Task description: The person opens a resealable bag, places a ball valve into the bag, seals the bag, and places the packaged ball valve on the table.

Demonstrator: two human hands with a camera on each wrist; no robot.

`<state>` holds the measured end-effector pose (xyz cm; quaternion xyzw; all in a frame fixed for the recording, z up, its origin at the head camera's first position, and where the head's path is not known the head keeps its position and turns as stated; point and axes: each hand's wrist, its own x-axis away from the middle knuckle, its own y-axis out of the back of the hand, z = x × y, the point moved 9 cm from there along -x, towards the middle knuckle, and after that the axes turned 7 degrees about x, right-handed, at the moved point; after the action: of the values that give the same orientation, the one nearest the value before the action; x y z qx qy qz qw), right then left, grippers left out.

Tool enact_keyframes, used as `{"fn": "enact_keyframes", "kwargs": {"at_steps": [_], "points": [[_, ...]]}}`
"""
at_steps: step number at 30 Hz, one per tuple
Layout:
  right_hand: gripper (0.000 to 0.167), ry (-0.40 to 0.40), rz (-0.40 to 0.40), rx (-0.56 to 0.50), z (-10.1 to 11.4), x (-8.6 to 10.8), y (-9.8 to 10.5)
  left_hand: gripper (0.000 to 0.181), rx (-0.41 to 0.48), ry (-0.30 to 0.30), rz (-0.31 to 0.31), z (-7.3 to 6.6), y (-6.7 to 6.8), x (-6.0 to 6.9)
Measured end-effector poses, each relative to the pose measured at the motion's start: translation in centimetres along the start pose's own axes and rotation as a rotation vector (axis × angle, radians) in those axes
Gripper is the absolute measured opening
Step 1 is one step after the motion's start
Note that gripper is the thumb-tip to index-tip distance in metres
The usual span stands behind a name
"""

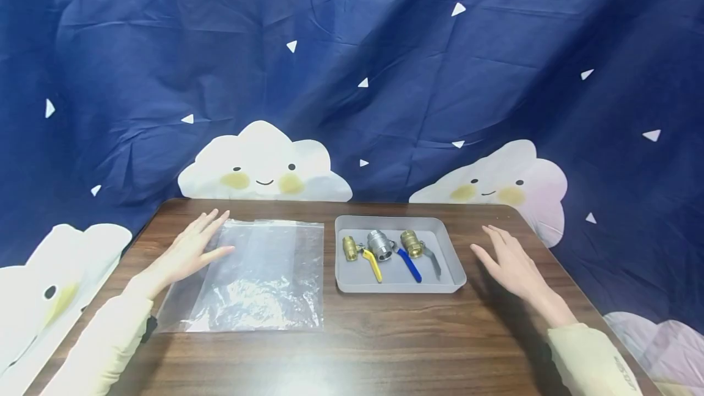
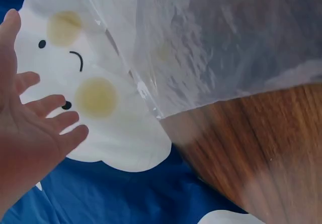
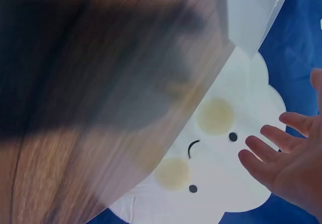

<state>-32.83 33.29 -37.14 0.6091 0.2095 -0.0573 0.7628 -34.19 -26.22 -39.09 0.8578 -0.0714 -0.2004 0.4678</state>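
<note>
Right of the middle of the brown wood-grain table [image 1: 352, 353], toward its far side, stands a shallow pale-grey plastic tray [image 1: 400, 288]. It holds three ball valves in a row: at left, a small brass valve with a yellow lever [image 1: 350, 249]; in the middle, a larger silver metal valve with a blue lever [image 1: 379, 245]; at right, a brass valve with a grey lever [image 1: 411, 243]. All three levers slant toward the near right.

Just left of the tray, a clear flat plastic bag [image 1: 264, 274] lies on the table. The left hand [image 1: 189, 248] is over its far-left part, fingers extended and thumb spread wide, holding nothing; whether it touches the bag I cannot tell. The right hand [image 1: 511, 264] is near the tray's right side, empty, fingers loosely extended and thumb apart.

Only the head view shows the valves and the backs of both hands. The wrist views show the palm sides, with gaps between the fingers. Behind the table hangs a blue cloth [image 1: 330, 78] printed with smiling white clouds.
</note>
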Motion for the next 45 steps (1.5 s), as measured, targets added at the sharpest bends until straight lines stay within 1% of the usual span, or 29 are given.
{"fn": "enact_keyframes", "kwargs": {"at_steps": [3, 6, 8, 10, 14, 17, 23, 27, 32, 36, 42, 45], "points": [[0.055, 0.013, -0.024, -0.05, 1.0, 0.1, 0.2, 0.074, 0.019, -0.045, -0.034, -0.5, -0.1, -0.1], [0.052, 0.031, -0.028, -0.101, 2.1, 0.0, 0.2, 0.068, 0.031, -0.102, -0.088, -1.0, 0.0, -0.1], [0.05, 0.041, -0.03, -0.129, 2.8, 0.0, 0.2, 0.064, 0.039, -0.124, -0.11, -1.3, 0.0, -0.1], [0.048, 0.049, -0.041, -0.149, 3.4, 0.0, 0.3, 0.062, 0.046, -0.133, -0.121, -1.5, -0.1, -0.1], [0.042, 0.063, -0.072, -0.175, 4.5, -0.1, 0.6, 0.06, 0.041, -0.119, -0.106, -1.6, -0.4, -0.4], [0.037, 0.06, -0.06, -0.217, 5.4, -0.1, 0.6, 0.059, 0.03, -0.1, -0.091, -1.6, -0.5, -0.5], [0.033, 0.015, 0.026, -0.296, 7.0, -0.1, -0.1, 0.059, 0.04, -0.069, -0.039, -1.6, -1.1, -1.2], [0.031, 0.01, 0.08, -0.329, 8.2, 0.2, -0.7, 0.059, 0.054, -0.071, -0.028, -1.8, -1.4, -1.5], [0.03, 0.039, 0.128, -0.37, 10.0, 0.6, -1.3, 0.055, 0.061, -0.084, -0.035, -1.9, -1.7, -1.6], [0.028, 0.067, 0.143, -0.385, 11.3, 0.9, -1.6, 0.054, 0.095, -0.076, -0.026, -1.8, -2.0, -1.9], [0.026, 0.096, 0.176, -0.415, 13.2, 1.2, -2.1, 0.053, 0.14, -0.029, 0.001, -1.6, -2.4, -2.4], [0.024, 0.113, 0.191, -0.435, 14.2, 1.4, -2.5, 0.051, 0.155, 0.002, 0.001, -1.5, -2.5, -2.7]]}}
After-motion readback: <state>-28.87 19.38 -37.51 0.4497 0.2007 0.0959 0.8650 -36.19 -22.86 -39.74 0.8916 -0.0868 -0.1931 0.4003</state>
